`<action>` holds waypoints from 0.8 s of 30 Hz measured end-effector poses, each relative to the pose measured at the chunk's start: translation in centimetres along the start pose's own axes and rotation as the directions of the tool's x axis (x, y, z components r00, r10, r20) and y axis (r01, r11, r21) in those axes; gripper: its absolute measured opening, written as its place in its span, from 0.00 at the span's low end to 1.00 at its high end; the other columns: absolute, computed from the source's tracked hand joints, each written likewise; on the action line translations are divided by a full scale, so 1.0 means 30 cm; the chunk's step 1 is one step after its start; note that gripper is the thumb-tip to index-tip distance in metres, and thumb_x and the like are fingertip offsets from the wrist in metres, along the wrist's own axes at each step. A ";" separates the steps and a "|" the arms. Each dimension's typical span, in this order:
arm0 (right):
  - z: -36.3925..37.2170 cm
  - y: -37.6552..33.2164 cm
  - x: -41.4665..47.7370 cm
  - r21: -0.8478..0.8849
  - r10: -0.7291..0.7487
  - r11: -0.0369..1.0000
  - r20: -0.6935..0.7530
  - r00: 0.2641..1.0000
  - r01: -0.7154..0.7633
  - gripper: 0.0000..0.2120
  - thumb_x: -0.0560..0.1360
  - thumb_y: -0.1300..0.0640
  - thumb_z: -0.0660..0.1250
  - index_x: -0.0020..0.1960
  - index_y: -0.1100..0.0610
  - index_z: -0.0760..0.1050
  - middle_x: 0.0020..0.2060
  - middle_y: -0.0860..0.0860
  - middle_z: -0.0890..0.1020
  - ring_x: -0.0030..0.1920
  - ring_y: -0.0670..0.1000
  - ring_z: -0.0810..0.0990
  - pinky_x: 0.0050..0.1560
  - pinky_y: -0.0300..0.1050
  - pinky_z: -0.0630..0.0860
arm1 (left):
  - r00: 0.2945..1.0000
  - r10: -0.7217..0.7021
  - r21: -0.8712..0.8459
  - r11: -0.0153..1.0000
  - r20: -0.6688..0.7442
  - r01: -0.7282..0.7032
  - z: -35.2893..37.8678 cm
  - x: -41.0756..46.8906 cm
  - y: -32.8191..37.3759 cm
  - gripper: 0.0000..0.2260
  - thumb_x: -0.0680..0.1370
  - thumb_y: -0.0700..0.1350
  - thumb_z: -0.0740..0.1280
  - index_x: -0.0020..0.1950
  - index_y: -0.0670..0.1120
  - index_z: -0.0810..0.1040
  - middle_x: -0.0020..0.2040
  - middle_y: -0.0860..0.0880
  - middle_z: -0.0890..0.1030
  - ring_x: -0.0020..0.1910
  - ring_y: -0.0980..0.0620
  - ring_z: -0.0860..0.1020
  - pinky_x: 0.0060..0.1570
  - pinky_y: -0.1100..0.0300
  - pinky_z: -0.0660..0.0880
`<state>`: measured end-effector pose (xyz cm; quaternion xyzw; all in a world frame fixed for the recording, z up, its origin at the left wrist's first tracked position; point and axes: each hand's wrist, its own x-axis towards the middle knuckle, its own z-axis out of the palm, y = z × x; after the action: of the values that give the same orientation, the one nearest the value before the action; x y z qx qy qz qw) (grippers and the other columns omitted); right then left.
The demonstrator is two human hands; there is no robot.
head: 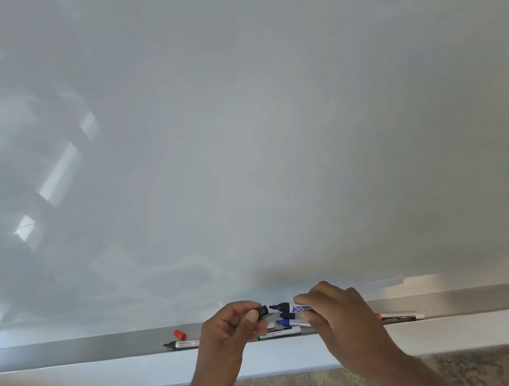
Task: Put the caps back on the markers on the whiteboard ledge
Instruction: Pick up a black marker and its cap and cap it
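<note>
L hand (232,327) pinches black cap (262,311), R hand (332,312) grips uncapped marker (292,308), tip just short of cap, above ledge (103,345).

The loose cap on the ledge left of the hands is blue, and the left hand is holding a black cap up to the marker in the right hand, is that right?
Not quite: the head view shows the loose cap on the ledge is red, not blue. The rest holds: the left hand holds a black cap up to the marker in the right hand.
</note>
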<state>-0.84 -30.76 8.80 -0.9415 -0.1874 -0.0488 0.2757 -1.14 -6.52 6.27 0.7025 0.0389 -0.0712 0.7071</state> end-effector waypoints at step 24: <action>-0.002 -0.122 -0.043 0.094 0.102 0.990 0.064 0.993 -0.107 0.07 0.79 0.54 0.65 0.56 0.47 0.77 0.48 0.40 0.76 0.49 0.44 0.73 0.52 0.46 0.72 | 0.976 -0.010 -0.227 0.973 -0.216 -0.041 0.097 -0.078 0.003 0.12 0.70 0.50 0.77 0.51 0.47 0.89 0.42 0.37 0.89 0.41 0.41 0.87 0.44 0.57 0.84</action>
<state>-3.41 -28.35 10.43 -0.9366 -0.1480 0.0026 0.3177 -3.57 -9.33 6.75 0.6195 0.1180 0.0161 0.7759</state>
